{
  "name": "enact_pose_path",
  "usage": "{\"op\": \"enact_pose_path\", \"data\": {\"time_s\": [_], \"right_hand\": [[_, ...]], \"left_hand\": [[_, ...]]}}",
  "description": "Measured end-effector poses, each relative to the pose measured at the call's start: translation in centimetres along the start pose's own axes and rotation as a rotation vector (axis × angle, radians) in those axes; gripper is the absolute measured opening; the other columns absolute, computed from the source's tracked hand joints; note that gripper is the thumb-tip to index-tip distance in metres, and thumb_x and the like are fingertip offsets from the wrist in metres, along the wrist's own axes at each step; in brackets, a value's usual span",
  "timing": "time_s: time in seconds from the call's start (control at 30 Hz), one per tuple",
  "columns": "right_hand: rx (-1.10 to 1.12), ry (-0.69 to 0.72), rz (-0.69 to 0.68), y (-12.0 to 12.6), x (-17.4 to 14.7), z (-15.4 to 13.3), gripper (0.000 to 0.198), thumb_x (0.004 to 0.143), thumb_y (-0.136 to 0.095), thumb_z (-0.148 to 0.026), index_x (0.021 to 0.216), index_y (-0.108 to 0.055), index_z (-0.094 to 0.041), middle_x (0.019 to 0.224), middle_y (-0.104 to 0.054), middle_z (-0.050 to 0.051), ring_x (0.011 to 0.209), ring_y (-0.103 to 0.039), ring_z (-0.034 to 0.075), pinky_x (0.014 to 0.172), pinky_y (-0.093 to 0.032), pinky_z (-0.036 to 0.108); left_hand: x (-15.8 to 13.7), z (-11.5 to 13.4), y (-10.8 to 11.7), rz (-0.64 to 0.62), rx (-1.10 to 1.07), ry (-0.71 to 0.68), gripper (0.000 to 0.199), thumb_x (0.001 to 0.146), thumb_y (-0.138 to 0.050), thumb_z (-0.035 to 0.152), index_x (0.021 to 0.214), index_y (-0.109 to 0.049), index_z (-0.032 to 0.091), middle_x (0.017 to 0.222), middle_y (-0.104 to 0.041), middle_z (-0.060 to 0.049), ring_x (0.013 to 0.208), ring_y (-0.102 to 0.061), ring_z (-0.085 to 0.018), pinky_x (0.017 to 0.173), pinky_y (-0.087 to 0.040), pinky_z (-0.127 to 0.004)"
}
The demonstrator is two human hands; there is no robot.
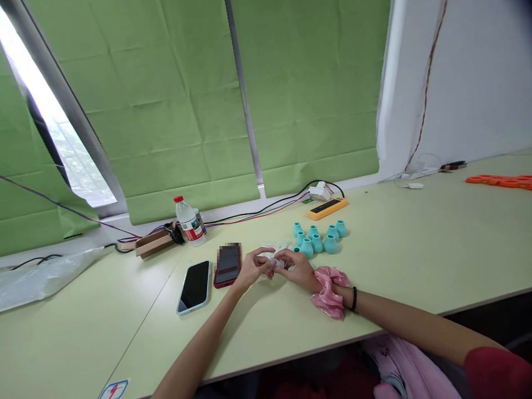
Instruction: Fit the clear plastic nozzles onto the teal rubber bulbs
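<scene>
My left hand (255,270) and my right hand (298,268) meet over the table, fingers pinched together. Between their fingertips is a small whitish translucent piece (280,264), too small to tell its kind. Just behind the hands lie more whitish translucent pieces (282,245), partly hidden by my fingers. Several turquoise vase-shaped pieces (317,243) with open necks stand in a cluster beyond my right hand. A pink scrunchie (328,292) and a black band (354,299) circle my right wrist.
Two phones, one pale-cased (194,287) and one red-cased (228,265), lie left of my hands. Behind stand a red-capped bottle (190,221), a cardboard box (154,244) and a yellow power strip (328,209) with cables. Orange pieces (501,182) lie far right.
</scene>
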State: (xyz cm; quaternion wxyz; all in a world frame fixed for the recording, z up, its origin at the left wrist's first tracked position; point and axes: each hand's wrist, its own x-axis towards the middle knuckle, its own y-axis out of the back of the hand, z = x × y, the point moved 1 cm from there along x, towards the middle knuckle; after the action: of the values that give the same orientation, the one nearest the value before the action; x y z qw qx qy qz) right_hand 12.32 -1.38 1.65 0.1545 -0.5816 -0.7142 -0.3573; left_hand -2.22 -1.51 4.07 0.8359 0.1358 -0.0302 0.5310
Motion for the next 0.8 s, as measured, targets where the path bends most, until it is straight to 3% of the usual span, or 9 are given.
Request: {"op": "enact_pose_path", "data": {"time_s": [0.13, 0.23, 0.33, 0.43, 0.5, 0.63, 0.8], "right_hand": [[-0.157, 0.093, 0.079, 2.1, 1.1, -0.5, 0.02, 0.067, -0.054, -0.031, 0.081, -0.053, -0.018, 0.066, -0.058, 0.001, 0.051, -0.051, 0.01, 0.05, -0.043, 0.023], [-0.204, 0.054, 0.126, 4.6, 2.2, -0.6, 0.022, 0.067, -0.052, -0.031, 0.083, -0.055, -0.017, 0.062, -0.054, 0.0, 0.051, -0.049, 0.009, 0.048, -0.041, 0.021], [-0.21, -0.031, -0.049, 6.6, 3.1, -0.1, 0.031, 0.07, -0.048, -0.028, 0.099, -0.052, -0.017, 0.055, -0.05, -0.003, 0.046, -0.045, 0.008, 0.043, -0.036, 0.018], [-0.27, -0.041, -0.251, 7.3, 3.5, 0.3, 0.029, 0.075, -0.041, -0.025, 0.1, -0.054, -0.019, 0.058, -0.053, -0.003, 0.047, -0.046, 0.008, 0.048, -0.037, 0.019], [-0.33, 0.002, -0.303, 7.4, 3.6, 0.4, 0.026, 0.077, -0.036, -0.022, 0.092, -0.057, -0.019, 0.065, -0.056, -0.001, 0.054, -0.049, 0.009, 0.055, -0.039, 0.021], [-0.484, 0.069, -0.271, 7.0, 3.5, 0.7, 0.025, 0.08, -0.029, -0.018, 0.084, -0.054, -0.017, 0.077, -0.057, 0.002, 0.071, -0.051, 0.013, 0.068, -0.038, 0.025], [-0.659, 0.063, -0.301, 6.3, 2.9, 0.9, 0.02, 0.083, -0.03, -0.027, 0.087, -0.047, -0.017, 0.078, -0.055, 0.004, 0.07, -0.05, 0.014, 0.066, -0.037, 0.026]], "left_hand": [[0.2, -0.3, -0.1, 0.052, -0.008, -0.027, 0.048, 0.072, -0.048, 0.041, 0.109, -0.042, 0.01, 0.063, -0.059, -0.005, 0.053, -0.054, -0.011, 0.055, -0.046, -0.027], [0.3, -0.7, 0.1, 0.179, 0.233, -0.094, 0.037, 0.075, -0.043, 0.037, 0.102, -0.049, 0.011, 0.064, -0.058, -0.004, 0.054, -0.051, -0.01, 0.054, -0.043, -0.024], [0.1, -0.9, 0.0, 0.269, 0.673, -0.233, 0.025, 0.074, -0.046, 0.029, 0.093, -0.055, 0.016, 0.067, -0.056, -0.003, 0.062, -0.049, -0.011, 0.059, -0.041, -0.024], [-0.1, -1.1, -0.9, 0.22, 1.001, -0.366, 0.022, 0.075, -0.046, 0.026, 0.093, -0.056, 0.02, 0.077, -0.055, -0.004, 0.075, -0.047, -0.015, 0.066, -0.04, -0.027], [0.0, -1.5, -1.6, 0.164, 1.134, -0.412, 0.022, 0.073, -0.048, 0.025, 0.094, -0.056, 0.021, 0.08, -0.053, -0.005, 0.08, -0.045, -0.018, 0.068, -0.04, -0.028], [0.6, -2.9, -2.1, 0.083, 1.212, -0.394, 0.022, 0.072, -0.048, 0.017, 0.091, -0.058, 0.023, 0.083, -0.05, -0.005, 0.081, -0.045, -0.018, 0.066, -0.039, -0.027], [0.7, -3.4, -1.4, 0.1, 1.166, -0.326, 0.022, 0.075, -0.042, 0.016, 0.088, -0.06, 0.02, 0.08, -0.052, -0.006, 0.08, -0.046, -0.017, 0.065, -0.039, -0.026]]}}
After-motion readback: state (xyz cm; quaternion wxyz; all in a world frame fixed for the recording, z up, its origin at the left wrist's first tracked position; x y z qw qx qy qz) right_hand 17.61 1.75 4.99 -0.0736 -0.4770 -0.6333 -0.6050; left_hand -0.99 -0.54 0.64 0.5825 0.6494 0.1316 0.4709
